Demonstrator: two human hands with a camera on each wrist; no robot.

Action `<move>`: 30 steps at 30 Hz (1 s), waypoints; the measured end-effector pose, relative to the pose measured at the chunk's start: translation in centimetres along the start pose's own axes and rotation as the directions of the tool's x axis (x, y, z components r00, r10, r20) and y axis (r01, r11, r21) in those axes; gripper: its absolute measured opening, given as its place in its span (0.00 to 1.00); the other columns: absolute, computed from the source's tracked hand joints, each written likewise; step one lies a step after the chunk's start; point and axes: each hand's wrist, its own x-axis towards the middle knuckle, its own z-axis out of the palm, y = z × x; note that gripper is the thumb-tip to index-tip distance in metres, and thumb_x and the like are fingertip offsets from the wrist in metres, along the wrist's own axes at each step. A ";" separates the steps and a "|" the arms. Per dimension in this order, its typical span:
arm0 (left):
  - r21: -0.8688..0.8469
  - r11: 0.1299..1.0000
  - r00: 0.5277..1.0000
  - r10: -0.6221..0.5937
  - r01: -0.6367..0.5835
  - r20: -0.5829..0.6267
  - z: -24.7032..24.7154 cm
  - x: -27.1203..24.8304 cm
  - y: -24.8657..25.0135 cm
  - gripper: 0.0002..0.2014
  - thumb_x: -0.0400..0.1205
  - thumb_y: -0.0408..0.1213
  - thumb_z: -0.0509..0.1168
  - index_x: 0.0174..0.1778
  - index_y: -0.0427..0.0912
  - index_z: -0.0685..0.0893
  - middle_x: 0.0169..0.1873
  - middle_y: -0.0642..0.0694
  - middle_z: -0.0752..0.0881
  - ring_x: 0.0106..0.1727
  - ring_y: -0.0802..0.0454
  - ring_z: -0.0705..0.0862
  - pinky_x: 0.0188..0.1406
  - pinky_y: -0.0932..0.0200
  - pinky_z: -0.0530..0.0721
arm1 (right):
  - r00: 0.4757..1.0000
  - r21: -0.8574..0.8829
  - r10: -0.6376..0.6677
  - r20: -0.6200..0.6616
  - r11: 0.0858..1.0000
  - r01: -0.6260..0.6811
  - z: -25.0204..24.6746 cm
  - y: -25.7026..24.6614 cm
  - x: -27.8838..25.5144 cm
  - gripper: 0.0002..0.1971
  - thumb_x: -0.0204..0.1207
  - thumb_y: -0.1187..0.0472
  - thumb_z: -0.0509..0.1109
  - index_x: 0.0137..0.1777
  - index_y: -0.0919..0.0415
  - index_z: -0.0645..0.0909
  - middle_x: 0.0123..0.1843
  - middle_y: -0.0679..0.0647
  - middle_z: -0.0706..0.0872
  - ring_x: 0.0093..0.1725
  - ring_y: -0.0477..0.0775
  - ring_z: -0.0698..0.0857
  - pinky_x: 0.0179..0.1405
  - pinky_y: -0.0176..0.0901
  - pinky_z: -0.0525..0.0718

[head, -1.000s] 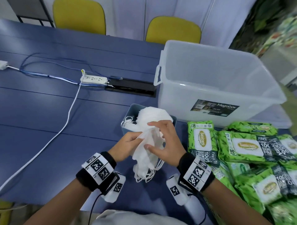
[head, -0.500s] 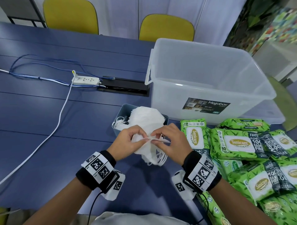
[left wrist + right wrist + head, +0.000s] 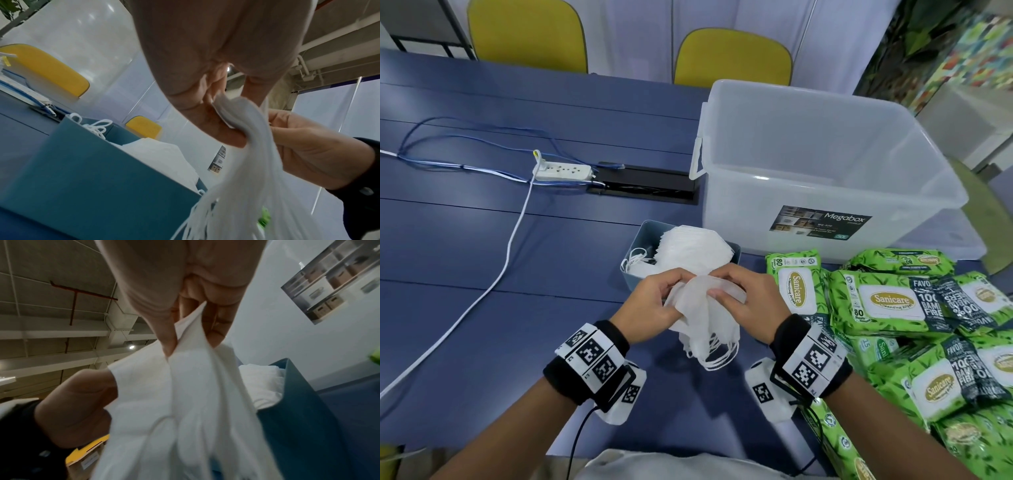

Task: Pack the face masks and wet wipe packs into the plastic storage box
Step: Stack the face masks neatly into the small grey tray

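Both hands hold a bunch of white face masks (image 3: 703,318) above the blue table, in front of a small teal bin (image 3: 641,236) heaped with more masks (image 3: 690,246). My left hand (image 3: 654,303) pinches the bunch's left side (image 3: 244,123). My right hand (image 3: 743,298) pinches its upper right corner (image 3: 191,331). Ear loops (image 3: 719,356) dangle below. The clear plastic storage box (image 3: 825,164) stands open behind, with nothing visible inside. Several green wet wipe packs (image 3: 887,301) lie heaped to the right.
A white power strip (image 3: 563,171) with blue and white cables (image 3: 513,240) lies at the left, beside a black cable hatch (image 3: 643,186). Two yellow chairs (image 3: 732,54) stand behind the table. The box's lid (image 3: 959,236) lies under the box at its right.
The hands have drawn closer together on the mask bunch and shifted their hold on it, bringing its top up level with the bin's front. The camera view has shifted slightly.
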 end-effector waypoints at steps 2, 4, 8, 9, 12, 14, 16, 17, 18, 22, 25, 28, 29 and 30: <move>0.007 1.000 1.000 0.013 -0.013 -0.004 0.0 -0.1 0.2 0.16 0.72 0.39 0.68 0.57 0.48 0.83 0.46 0.48 0.89 0.48 0.50 0.87 0.46 0.53 0.87 | 1.000 -0.003 0.026 0.014 1.000 -0.026 -0.2 -0.1 0.1 0.09 0.73 0.57 0.74 0.52 0.55 0.83 0.42 0.45 0.87 0.44 0.44 0.84 0.47 0.30 0.78; 0.009 1.000 1.000 0.017 -0.017 -0.017 -0.2 -0.2 0.3 0.18 0.74 0.40 0.67 0.60 0.52 0.80 0.43 0.43 0.89 0.44 0.45 0.87 0.44 0.50 0.86 | 0.998 -0.049 0.020 0.056 0.999 -0.017 -0.2 -0.2 0.2 0.09 0.74 0.60 0.74 0.53 0.55 0.82 0.43 0.47 0.87 0.45 0.45 0.84 0.48 0.31 0.78; -0.011 1.000 0.998 0.024 -0.024 -0.066 -0.5 -0.2 0.2 0.14 0.78 0.34 0.62 0.57 0.54 0.75 0.39 0.27 0.83 0.38 0.32 0.81 0.39 0.45 0.81 | 0.996 -0.079 -0.068 0.065 0.994 0.073 0.0 0.2 0.3 0.08 0.74 0.63 0.72 0.52 0.59 0.85 0.45 0.42 0.84 0.47 0.37 0.80 0.47 0.18 0.71; -0.012 1.000 0.996 0.026 -0.027 -0.083 -0.6 -0.1 0.1 0.13 0.78 0.33 0.61 0.56 0.54 0.74 0.38 0.28 0.82 0.36 0.34 0.80 0.39 0.46 0.80 | 0.995 -0.081 -0.092 0.023 0.992 0.094 0.0 0.4 0.4 0.07 0.74 0.61 0.72 0.51 0.60 0.86 0.45 0.42 0.84 0.46 0.34 0.79 0.46 0.18 0.71; -0.005 1.000 0.996 0.008 -0.009 -0.085 -1.0 -0.2 -0.4 0.14 0.78 0.30 0.59 0.54 0.53 0.75 0.34 0.34 0.82 0.34 0.41 0.76 0.40 0.52 0.74 | 0.988 -0.033 -0.098 -0.120 0.995 0.094 -0.2 0.8 0.4 0.06 0.73 0.60 0.71 0.47 0.60 0.87 0.42 0.41 0.84 0.42 0.31 0.79 0.42 0.20 0.73; 0.022 1.000 0.998 0.006 -0.005 -0.065 -1.2 -0.2 -0.6 0.13 0.78 0.30 0.58 0.53 0.52 0.76 0.34 0.39 0.82 0.35 0.43 0.76 0.40 0.54 0.73 | 0.989 0.033 -0.072 -0.129 0.997 0.077 -0.8 0.7 0.3 0.07 0.73 0.59 0.71 0.46 0.59 0.88 0.41 0.40 0.85 0.40 0.36 0.81 0.41 0.24 0.75; 0.078 0.996 0.998 0.035 -0.031 -0.054 -1.3 -0.1 -0.5 0.12 0.79 0.29 0.57 0.50 0.50 0.79 0.37 0.50 0.83 0.38 0.51 0.78 0.41 0.61 0.75 | 0.996 0.062 -0.065 -0.059 0.996 0.069 -1.3 0.7 0.3 0.07 0.73 0.56 0.71 0.46 0.56 0.88 0.41 0.39 0.86 0.41 0.41 0.80 0.44 0.30 0.76; 0.107 0.993 0.997 0.054 -0.048 -0.051 -1.3 0.0 -0.4 0.12 0.80 0.28 0.57 0.49 0.48 0.81 0.39 0.54 0.84 0.41 0.56 0.80 0.44 0.65 0.76 | 0.998 0.055 -0.068 -0.008 0.996 0.068 -1.3 0.8 0.4 0.07 0.73 0.54 0.71 0.45 0.54 0.88 0.41 0.37 0.85 0.42 0.40 0.78 0.46 0.33 0.76; 0.126 0.991 0.997 0.060 -0.054 -0.049 -1.3 0.1 -0.3 0.12 0.82 0.25 0.58 0.48 0.47 0.82 0.41 0.57 0.84 0.45 0.60 0.81 0.48 0.68 0.76 | 0.996 0.026 -0.074 0.039 0.997 0.073 -1.2 0.9 0.5 0.08 0.73 0.50 0.70 0.45 0.51 0.88 0.40 0.35 0.84 0.43 0.38 0.76 0.49 0.39 0.75; 0.084 0.996 0.998 0.011 -0.006 -0.054 -1.3 0.2 -0.5 0.17 0.83 0.23 0.56 0.54 0.50 0.82 0.43 0.53 0.85 0.46 0.55 0.82 0.50 0.64 0.78 | 0.985 -0.081 -0.120 0.121 0.988 0.130 -0.4 0.9 0.9 0.09 0.70 0.46 0.71 0.45 0.45 0.89 0.40 0.34 0.76 0.46 0.36 0.71 0.55 0.61 0.73; 0.048 0.998 0.998 -0.033 0.035 -0.046 -1.5 0.1 -0.7 0.14 0.81 0.37 0.57 0.58 0.59 0.76 0.38 0.24 0.79 0.34 0.35 0.76 0.36 0.50 0.76 | 0.975 -0.074 -0.142 0.171 0.985 0.157 -0.6 0.8 0.9 0.08 0.68 0.45 0.72 0.43 0.44 0.89 0.50 0.35 0.75 0.54 0.37 0.68 0.61 0.62 0.70; 0.025 0.999 0.999 -0.039 0.039 -0.025 -1.5 0.1 -0.8 0.13 0.81 0.37 0.58 0.59 0.58 0.75 0.38 0.20 0.78 0.34 0.29 0.76 0.36 0.43 0.76 | 0.954 -0.096 -0.160 0.254 0.977 0.189 -0.4 1.0 0.7 0.08 0.68 0.45 0.72 0.43 0.45 0.89 0.66 0.39 0.74 0.68 0.48 0.65 0.69 0.60 0.64; 0.014 0.999 0.999 -0.033 0.033 -0.012 -1.5 0.1 -0.7 0.13 0.81 0.37 0.58 0.58 0.57 0.76 0.37 0.21 0.78 0.33 0.31 0.76 0.36 0.44 0.75 | 0.955 -0.106 -0.148 0.259 0.978 0.180 -0.2 1.1 0.7 0.08 0.68 0.48 0.73 0.43 0.48 0.88 0.69 0.42 0.73 0.70 0.51 0.64 0.71 0.57 0.62; 0.003 1.000 1.000 -0.023 0.023 0.005 -1.4 0.1 -0.5 0.13 0.81 0.36 0.58 0.58 0.55 0.76 0.36 0.22 0.78 0.33 0.35 0.74 0.37 0.48 0.74 | 0.959 -0.107 -0.129 0.251 0.981 0.160 0.1 1.2 0.8 0.08 0.68 0.50 0.72 0.44 0.52 0.88 0.70 0.44 0.72 0.71 0.50 0.65 0.71 0.51 0.62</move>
